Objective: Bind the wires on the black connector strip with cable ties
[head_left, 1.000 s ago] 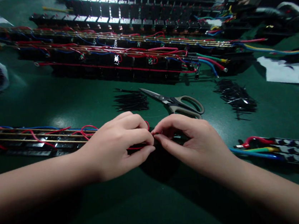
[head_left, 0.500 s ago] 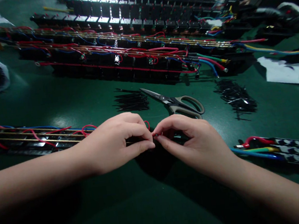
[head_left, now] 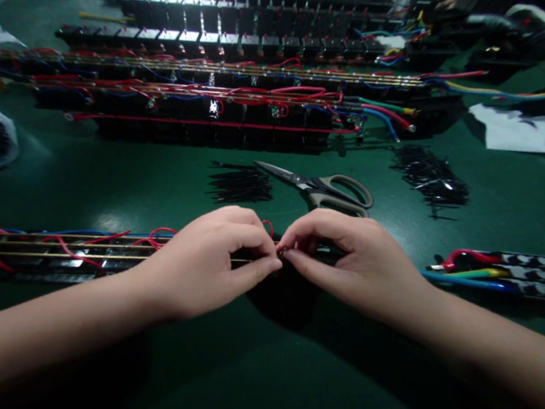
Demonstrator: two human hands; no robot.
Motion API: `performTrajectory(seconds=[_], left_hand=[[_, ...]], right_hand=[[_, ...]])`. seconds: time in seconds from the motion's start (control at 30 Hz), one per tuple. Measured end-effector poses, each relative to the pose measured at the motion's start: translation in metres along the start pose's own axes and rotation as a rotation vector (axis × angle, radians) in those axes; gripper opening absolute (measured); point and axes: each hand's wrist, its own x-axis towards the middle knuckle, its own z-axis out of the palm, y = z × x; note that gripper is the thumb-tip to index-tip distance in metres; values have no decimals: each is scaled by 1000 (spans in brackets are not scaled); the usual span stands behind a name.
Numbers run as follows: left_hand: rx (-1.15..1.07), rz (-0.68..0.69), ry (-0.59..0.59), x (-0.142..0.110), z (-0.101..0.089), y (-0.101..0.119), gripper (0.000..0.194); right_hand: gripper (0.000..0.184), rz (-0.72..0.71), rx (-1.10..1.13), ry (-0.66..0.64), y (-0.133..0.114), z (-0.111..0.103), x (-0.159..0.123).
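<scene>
Specifically, nearside of the scissors [head_left: 301, 182], right hand [head_left: 351, 248] pinches a small dark piece [head_left: 284, 250] beside narrowly closed left hand [head_left: 210, 261], contents unclear.

Partly hidden behind left hand [head_left: 214, 260] and cut off at frame's left edge: wired strip [head_left: 76, 258]. Too small to identify: dark item [head_left: 285, 249] pinched by right hand [head_left: 352, 254].

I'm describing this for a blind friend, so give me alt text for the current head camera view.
A right hand pinches a small, unclear piece, left hand close beside it, over a wired black strip on a green table. Beyond lie scissors and two piles of thin black ties, with rows of wired black assemblies farther back.
</scene>
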Motion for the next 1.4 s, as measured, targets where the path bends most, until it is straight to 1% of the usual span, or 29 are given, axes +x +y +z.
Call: performTrajectory(seconds=[1.0,1.17,1.27,1.4], left_hand=[[23,30,9,-1,1,-1,16],[22,15,1,-1,0,-1,18],[29,21,-9,-1,0,-1,18],[47,50,-13,-1,0,-1,19]], right_hand=[[13,-11,-52,-16,-1,0,-1],[14,-11,-60,-29,-1,-1,1],[15,-31,-75,-38,-1,-1,1],[17,-99,-77,-65,0,0,1]])
